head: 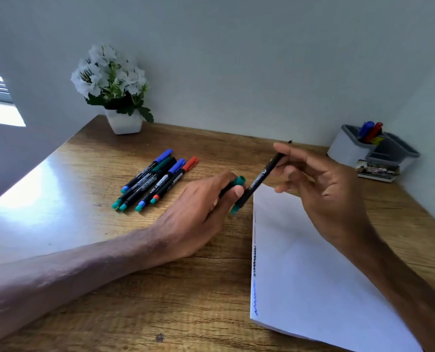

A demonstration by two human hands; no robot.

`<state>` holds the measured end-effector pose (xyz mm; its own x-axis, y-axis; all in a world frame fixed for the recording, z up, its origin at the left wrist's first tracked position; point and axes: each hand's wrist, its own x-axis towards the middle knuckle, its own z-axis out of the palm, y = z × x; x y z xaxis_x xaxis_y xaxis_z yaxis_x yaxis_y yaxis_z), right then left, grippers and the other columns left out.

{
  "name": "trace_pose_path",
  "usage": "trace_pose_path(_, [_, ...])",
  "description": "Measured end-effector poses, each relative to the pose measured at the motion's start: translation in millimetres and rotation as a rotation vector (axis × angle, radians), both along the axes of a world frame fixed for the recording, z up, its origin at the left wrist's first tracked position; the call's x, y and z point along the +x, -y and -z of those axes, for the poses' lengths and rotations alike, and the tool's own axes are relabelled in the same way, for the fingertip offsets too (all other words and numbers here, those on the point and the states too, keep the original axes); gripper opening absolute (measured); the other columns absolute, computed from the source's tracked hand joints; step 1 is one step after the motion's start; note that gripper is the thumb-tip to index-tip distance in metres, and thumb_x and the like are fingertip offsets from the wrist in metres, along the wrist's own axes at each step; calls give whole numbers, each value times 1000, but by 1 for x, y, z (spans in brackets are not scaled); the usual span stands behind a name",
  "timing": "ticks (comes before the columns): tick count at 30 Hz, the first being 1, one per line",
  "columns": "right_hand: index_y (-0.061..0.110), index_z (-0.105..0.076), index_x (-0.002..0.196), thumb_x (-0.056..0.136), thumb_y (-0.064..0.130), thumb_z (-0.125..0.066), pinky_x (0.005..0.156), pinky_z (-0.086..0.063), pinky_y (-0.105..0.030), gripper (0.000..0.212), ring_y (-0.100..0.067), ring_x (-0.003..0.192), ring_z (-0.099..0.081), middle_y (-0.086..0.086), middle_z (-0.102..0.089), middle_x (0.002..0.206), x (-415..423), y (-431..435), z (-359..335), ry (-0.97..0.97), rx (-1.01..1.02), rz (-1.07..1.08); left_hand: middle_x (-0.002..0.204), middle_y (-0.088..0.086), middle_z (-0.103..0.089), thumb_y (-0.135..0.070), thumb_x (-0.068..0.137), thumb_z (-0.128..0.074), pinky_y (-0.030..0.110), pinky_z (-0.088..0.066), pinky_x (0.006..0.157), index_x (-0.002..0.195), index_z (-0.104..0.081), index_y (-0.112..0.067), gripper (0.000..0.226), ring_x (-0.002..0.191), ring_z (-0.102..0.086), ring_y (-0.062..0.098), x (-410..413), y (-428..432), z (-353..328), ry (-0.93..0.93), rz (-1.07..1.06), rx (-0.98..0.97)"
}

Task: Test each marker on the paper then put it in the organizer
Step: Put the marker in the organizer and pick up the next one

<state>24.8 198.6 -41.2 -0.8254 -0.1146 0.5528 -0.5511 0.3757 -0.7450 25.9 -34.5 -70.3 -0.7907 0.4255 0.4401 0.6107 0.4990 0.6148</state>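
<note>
Head view shows me mid-test on 1 marker. My right hand [320,189] pinches the black barrel of the marker [259,179] between thumb and fingers, holding it in the air over the top left corner of the paper [313,275]. Its fine tip points up and away from me and its teal end hangs low by my other hand. My left hand [201,212] rests on the desk [84,224] with its fingers curled round the green cap [239,181], which sits just beside the barrel.

With the cap off and the tip nowhere near the sheet, I judge the marking stroke not yet made. Scribbles [254,275] in blue and a darker ink run down the paper's left edge. The organizer [348,148] stands at the far right against the wall, with a blue and a red marker upright in it. 5 capped markers [158,179] lie side by side on the desk to my left.

Next I would need to turn the barrel so the tip faces down, then bring it onto a bare patch of paper near the other marks. Capping comes after.
</note>
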Motion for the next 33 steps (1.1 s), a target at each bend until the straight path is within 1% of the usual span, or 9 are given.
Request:
trace_pose_path(2, [5, -65, 132, 104, 0, -52, 73, -65, -32, 32, -24, 103, -75, -13, -74, 112, 4, 1, -6, 46, -147, -43, 81, -9, -63, -34, 110, -43, 21, -40, 60, 100, -60, -21, 23, 74, -58, 10, -1, 0, 0, -8, -7, -15])
trace_pose_path(5, [2, -68, 125, 100, 4, -60, 70, -65, -33, 27, -24, 99, -76, -9, -77, 109, 5, 0, -10, 77, -262, -4, 81, -14, -64, -34, 109, -44, 16, -38, 59, 102, -64, -22, 24, 75, -59, 5, -2, -1, -1, -3, 9, -7])
trace_pose_path(10, [4, -72, 115, 90, 4, -74, 65, -65, -33, 25, -24, 92, -78, -11, -78, 100, 5, 2, -10, 78, -357, 83, 97, -16, -73, -32, 109, -47, 21, -50, 72, 113, -67, -19, 24, 89, -66, 2, -3, -1, -1, 17, 37, -30])
trace_pose_path(14, [6, -71, 112, 90, 2, -72, 61, -61, -28, 22, -23, 88, -78, -11, -78, 100, 4, 1, -12, 94, -397, 67, 96, -16, -72, -33, 109, -47, 18, -50, 72, 115, -67, -20, 24, 90, -66, 0, -3, -1, -1, 25, 42, -33])
trace_pose_path(16, [6, -68, 111, 91, 0, -70, 64, -61, -28, 22, -22, 86, -77, -10, -79, 100, 5, 1, -12, 127, -400, 29, 98, -15, -72, -34, 109, -47, 21, -50, 74, 117, -67, -21, 25, 91, -66, 0, -3, -1, -1, 19, 37, -33])
trace_pose_path(19, [8, -66, 116, 89, 4, -75, 79, -62, -33, 29, -19, 96, -78, -5, -80, 102, 8, 3, -13, 150, -254, 22, 105, -12, -73, -35, 108, -49, 25, -50, 75, 122, -68, -21, 27, 92, -66, 4, -3, -1, -1, -19, 9, -26])
trace_pose_path(23, [20, -79, 110, 88, 19, -79, 71, -60, -27, 22, -3, 94, -74, 15, -78, 101, 11, 1, -10, -104, 273, 155, 114, -14, -69, -39, 106, -53, 18, -49, 76, 133, -65, -24, 33, 92, -62, 2, -4, 1, 0, -41, -71, -2])
trace_pose_path(27, [22, -80, 106, 87, 16, -79, 78, -54, -13, 20, -3, 95, -70, 16, -76, 101, 12, -3, -13, -186, 367, 142, 113, -14, -66, -40, 105, -52, 15, -41, 71, 135, -64, -26, 35, 88, -57, -1, -7, 1, 2, -38, -101, 5])
trace_pose_path(33, [18, -81, 103, 84, 11, -82, 78, -59, -27, 20, -8, 94, -71, 11, -76, 98, 12, -4, -13, -234, 452, 78, 108, -20, -60, -38, 105, -53, 8, -39, 73, 134, -64, -28, 33, 89, -53, -6, -6, 1, 1, -57, -95, -21])
